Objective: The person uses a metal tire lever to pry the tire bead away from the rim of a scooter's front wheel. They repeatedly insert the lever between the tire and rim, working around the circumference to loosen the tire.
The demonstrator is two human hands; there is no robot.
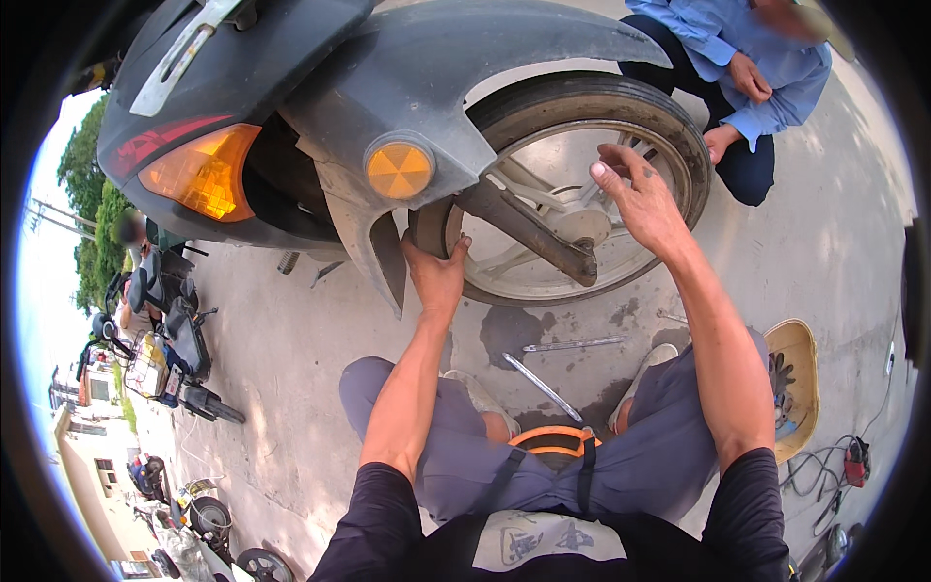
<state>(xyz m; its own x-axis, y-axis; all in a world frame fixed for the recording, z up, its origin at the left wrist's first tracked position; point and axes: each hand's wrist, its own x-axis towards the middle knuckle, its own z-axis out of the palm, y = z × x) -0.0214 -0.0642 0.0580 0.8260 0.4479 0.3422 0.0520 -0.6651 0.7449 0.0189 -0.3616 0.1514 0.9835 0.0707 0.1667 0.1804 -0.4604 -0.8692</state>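
A motorbike's front wheel (635, 281) with pale cast spokes stands in front of me, its black tyre (543, 102) under a dark mudguard (427, 78). My left hand (433, 278) is closed on the tyre at its left side, thumb toward me; its other fingers are partly hidden. Over the right part of the wheel, my right hand (645, 202) is raised with fingers apart and slightly bent, holding nothing. Just left of it is the hub (587, 228), where the fork leg (529, 233) ends. Two metal bars (574, 344) (543, 388) lie on the ground between my feet.
A crouching person in a blue shirt (703, 39) is beyond the wheel at the right. A yellowish tub (810, 364) holding tools stands by my right knee, near a coiled cable (819, 475). Parked motorbikes (184, 339) line the left. Dark wet patches (509, 330) mark the concrete.
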